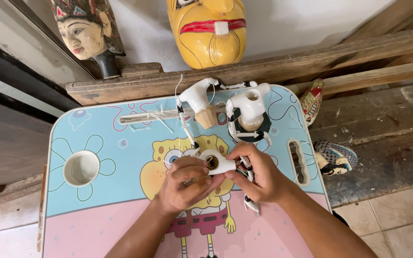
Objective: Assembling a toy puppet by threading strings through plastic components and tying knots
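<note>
Together, the left hand point(183, 184) and right hand point(259, 173) clamp one white puppet body point(218, 162) over the cartoon table point(96, 215), whose round cup hole point(81, 167) holds nothing. Two more white puppet bodies point(249, 106) stand behind; two painted masks point(209, 28) hang above.

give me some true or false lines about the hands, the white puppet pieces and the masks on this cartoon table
1. Both hands hold one white puppet body piece with a round hole: the left hand and the right hand. True.
2. Two more white puppet pieces lie at the far edge of the cartoon-printed table. True.
3. The yellow wooden mask lies flat on the table. False: it leans against the wall behind the table.
4. The round cup recess in the table holds a brush. False: nothing shows in it.
5. The right hand rests on the floor. False: it grips the piece.
</note>
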